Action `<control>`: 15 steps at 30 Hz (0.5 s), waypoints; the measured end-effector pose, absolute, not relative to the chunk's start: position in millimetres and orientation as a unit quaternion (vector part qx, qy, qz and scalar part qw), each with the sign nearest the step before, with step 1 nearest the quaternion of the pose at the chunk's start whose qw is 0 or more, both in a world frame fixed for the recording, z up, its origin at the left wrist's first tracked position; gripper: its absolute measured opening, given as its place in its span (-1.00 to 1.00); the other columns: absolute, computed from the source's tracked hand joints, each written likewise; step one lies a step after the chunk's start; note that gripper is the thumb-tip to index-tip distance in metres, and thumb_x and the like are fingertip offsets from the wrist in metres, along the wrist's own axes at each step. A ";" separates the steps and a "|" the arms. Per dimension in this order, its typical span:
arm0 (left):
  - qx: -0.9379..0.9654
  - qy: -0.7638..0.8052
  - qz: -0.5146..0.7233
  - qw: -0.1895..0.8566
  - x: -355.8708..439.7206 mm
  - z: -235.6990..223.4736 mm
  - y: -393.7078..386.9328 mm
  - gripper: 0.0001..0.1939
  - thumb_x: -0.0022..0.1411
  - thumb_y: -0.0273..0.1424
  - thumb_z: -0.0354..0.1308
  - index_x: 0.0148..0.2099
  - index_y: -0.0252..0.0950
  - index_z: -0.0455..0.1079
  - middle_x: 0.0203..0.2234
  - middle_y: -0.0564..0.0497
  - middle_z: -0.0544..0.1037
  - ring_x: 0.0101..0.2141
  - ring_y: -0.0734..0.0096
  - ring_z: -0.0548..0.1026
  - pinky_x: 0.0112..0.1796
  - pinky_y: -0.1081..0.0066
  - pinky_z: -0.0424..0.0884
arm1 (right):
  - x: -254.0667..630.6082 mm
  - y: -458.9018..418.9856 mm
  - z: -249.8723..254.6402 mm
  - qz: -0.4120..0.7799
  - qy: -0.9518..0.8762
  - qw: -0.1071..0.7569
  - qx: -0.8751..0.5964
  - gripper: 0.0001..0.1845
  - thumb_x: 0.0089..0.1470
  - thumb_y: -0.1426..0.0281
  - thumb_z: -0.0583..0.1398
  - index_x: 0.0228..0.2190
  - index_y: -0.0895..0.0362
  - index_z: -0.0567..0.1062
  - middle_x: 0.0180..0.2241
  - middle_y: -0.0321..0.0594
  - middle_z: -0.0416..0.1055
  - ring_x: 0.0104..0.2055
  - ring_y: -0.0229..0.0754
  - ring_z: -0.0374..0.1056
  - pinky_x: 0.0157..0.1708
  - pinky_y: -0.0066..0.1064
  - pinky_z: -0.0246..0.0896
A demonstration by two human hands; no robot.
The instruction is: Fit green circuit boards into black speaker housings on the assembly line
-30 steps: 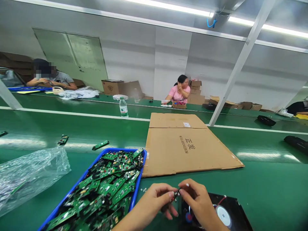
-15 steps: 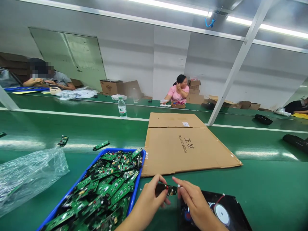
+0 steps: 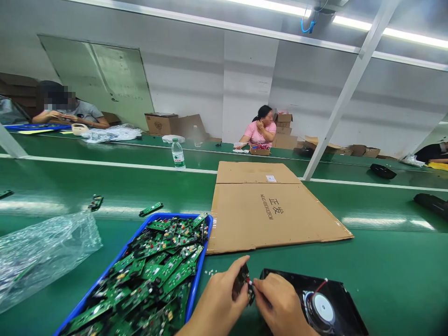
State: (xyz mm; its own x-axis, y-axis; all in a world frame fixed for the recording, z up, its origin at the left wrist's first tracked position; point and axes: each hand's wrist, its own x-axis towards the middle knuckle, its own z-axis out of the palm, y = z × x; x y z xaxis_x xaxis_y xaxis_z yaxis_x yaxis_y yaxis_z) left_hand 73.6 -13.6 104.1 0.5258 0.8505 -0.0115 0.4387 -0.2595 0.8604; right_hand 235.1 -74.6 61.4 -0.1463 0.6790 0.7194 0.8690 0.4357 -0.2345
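Our left hand point(image 3: 241, 280) is clamped on a small circuit board point(image 3: 250, 295), which we hold up over the bench point(image 3: 392, 270), tilted and partly hidden by our fingers. Our right hand point(image 3: 255, 283) has its thumb and forefinger brought together at the board's right side, where a small red-and-white part point(image 3: 249, 281) shows; whether we pinch that part or the board itself, we cannot tell.

Just beyond and to the right of our right hand lies a black housing point(image 3: 341, 298), partly covered by that hand, with a round speaker point(image 3: 322, 308) and a thin red wire point(image 3: 321, 285) on it. To our left, a blue tray point(image 3: 200, 275) sits on the bench, heaped with green circuit boards point(image 3: 168, 273). Some tiny white bits point(image 3: 210, 272) lie between its right rim and our hands.

Beyond our hands we have a flat cardboard sheet point(image 3: 252, 214), reaching toward the bench's far edge and just beside the tray's far right corner. One loose board point(image 3: 151, 209) lies just past the tray's far rim. A clear plastic bag point(image 3: 52, 252) lies left of the tray, and a water bottle point(image 3: 178, 154) stands upright by the bench's far edge.
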 end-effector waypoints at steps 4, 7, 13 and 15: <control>0.760 0.416 0.251 0.431 72.4 100.6 -13.0 -0.53 0.18 -0.43 0.22 0.16 -0.19 0.51 -0.57 0.03 0.58 -0.57 0.31 0.42 -0.46 0.40 0.24 | 234.3 -74.6 65.8 -0.149 -0.750 0.396 -0.508 -0.64 0.32 0.50 -0.04 -0.44 0.07 0.44 -0.61 -0.28 0.35 -0.61 -0.21 0.27 -0.60 -0.38 0.09; 0.772 0.415 0.231 0.422 72.7 101.3 -12.8 -0.52 0.19 -0.44 0.18 0.17 -0.24 0.50 -0.53 0.01 0.60 -0.55 0.29 0.44 -0.46 0.39 0.25 | 234.1 -74.5 67.7 -0.197 -0.749 0.390 -0.498 -0.60 0.35 0.51 -0.05 -0.43 0.10 0.47 -0.64 -0.28 0.31 -0.63 -0.23 0.23 -0.62 -0.38 0.05; 0.820 0.415 0.138 0.369 73.5 107.3 -12.5 -0.45 0.21 -0.54 0.01 0.24 -0.33 0.39 -0.44 -0.03 0.64 -0.37 0.21 0.55 -0.33 0.40 0.34 | 233.6 -72.4 75.6 -0.306 -0.782 0.358 -0.408 -0.54 0.35 0.62 -0.07 -0.47 0.26 0.50 -0.64 -0.31 0.23 -0.63 -0.28 0.14 -0.60 -0.37 -0.07; 0.832 0.415 0.108 0.351 73.3 108.0 -12.6 -0.45 0.22 -0.54 0.00 0.24 -0.34 0.39 -0.37 -0.09 0.67 -0.32 0.15 0.57 -0.29 0.35 0.37 | 233.5 -71.7 78.5 -0.303 -0.794 0.342 -0.402 -0.50 0.37 0.62 -0.10 -0.49 0.26 0.49 -0.64 -0.30 0.23 -0.63 -0.28 0.14 -0.60 -0.36 -0.08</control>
